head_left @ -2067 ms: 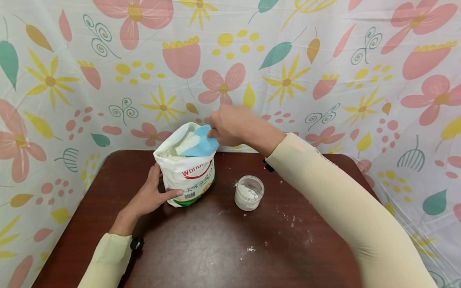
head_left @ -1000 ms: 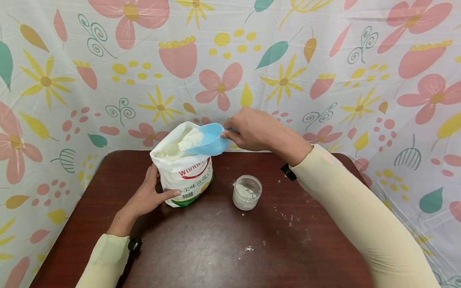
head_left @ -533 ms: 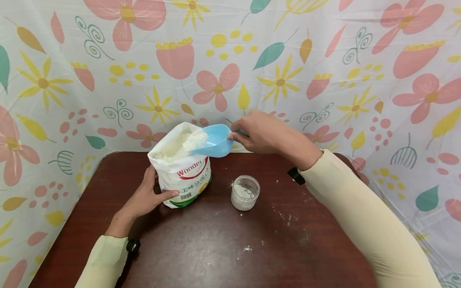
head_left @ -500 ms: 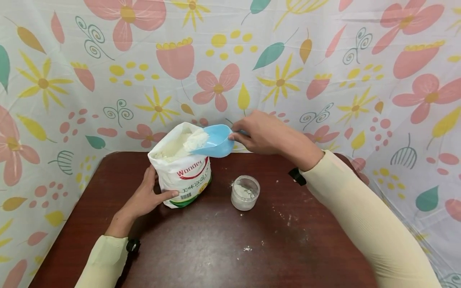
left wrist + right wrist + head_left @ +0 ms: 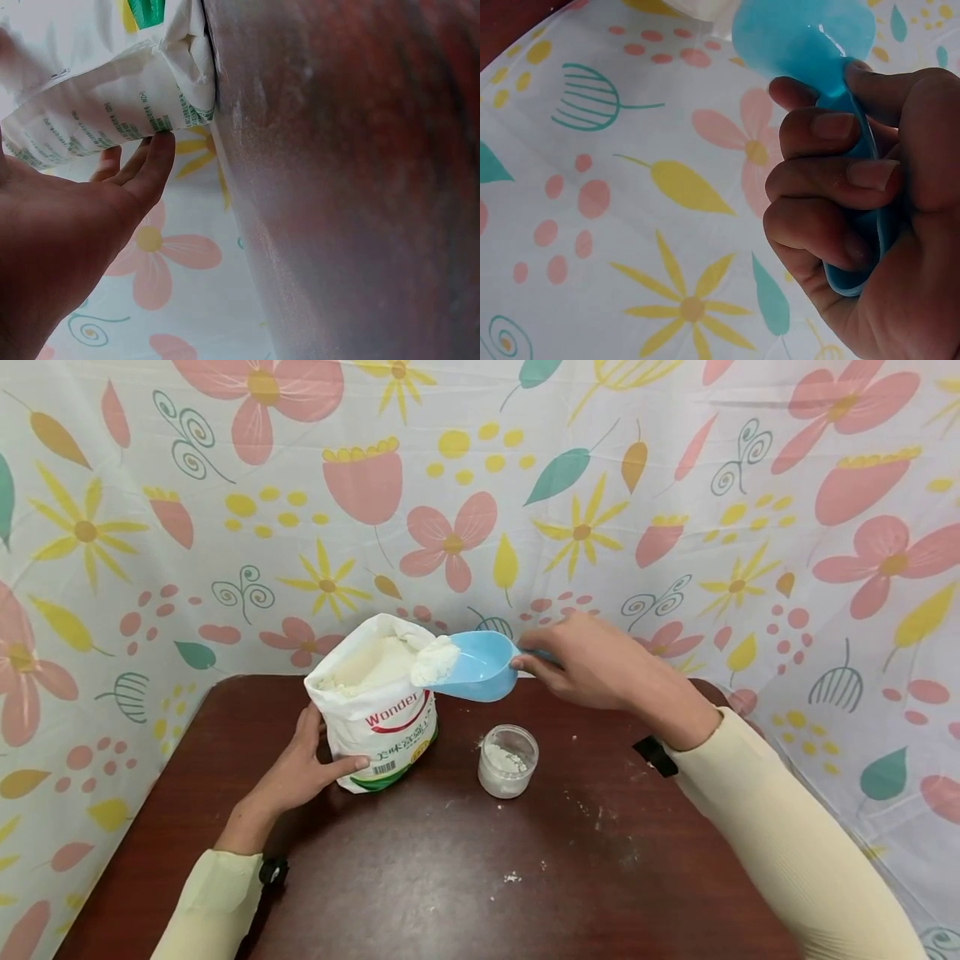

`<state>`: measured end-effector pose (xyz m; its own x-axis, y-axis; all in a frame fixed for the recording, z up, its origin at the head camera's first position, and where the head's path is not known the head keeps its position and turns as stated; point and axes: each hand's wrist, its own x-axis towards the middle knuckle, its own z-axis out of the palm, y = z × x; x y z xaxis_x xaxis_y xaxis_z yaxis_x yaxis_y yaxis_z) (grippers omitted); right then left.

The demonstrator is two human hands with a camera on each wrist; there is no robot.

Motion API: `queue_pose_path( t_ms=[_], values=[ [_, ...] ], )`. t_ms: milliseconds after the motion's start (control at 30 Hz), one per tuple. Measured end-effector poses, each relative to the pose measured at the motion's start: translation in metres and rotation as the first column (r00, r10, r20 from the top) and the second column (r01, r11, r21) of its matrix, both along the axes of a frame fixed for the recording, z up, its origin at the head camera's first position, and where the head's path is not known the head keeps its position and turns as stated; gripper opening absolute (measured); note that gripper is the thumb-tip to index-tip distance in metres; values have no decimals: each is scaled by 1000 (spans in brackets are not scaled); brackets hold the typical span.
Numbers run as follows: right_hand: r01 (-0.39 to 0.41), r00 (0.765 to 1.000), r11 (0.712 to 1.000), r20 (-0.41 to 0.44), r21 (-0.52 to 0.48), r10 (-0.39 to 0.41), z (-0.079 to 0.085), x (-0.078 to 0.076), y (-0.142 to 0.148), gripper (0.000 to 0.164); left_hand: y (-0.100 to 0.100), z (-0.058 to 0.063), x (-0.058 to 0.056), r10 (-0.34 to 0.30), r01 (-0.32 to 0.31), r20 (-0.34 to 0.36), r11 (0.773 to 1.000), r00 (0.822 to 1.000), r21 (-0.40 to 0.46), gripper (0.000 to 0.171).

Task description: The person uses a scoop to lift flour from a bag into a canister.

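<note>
Your left hand (image 5: 296,768), fingers spread, cups the left side of the bag (image 5: 382,739), some fingertips hidden. At the bag's right rim, the scoop (image 5: 483,672) holds powder (image 5: 437,661), not yet emptied; right of the bag, the jar (image 5: 504,783) already has some, level unclear. Farthest right, your right hand (image 5: 588,662) curls its fingers tightly round the scoop.

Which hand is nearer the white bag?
Left: the left hand grips the white bag at its left side; the right hand is apart, to its right, holding the blue scoop.
</note>
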<state>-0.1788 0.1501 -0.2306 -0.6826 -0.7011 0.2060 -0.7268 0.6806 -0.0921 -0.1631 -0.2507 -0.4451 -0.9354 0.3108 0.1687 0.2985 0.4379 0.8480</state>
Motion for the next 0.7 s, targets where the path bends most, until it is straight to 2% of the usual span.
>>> queue_pose_path(
  t_ms=[133,433,700],
  values=[
    [-15,1000,1000,-21,-27,14,-5,8,10,38,-1,0,-1,2,-2,-3,1000,1000,-9,119],
    [49,998,998,-36,-33,-50,-18,31,32,30,-1,-2,-2,3,-4,-12,1000,1000,-17,119],
    [54,998,995,-40,-78,-58,-34,51,56,39,0,-2,-2,-4,4,-14,1000,1000,-7,118]
  ],
)
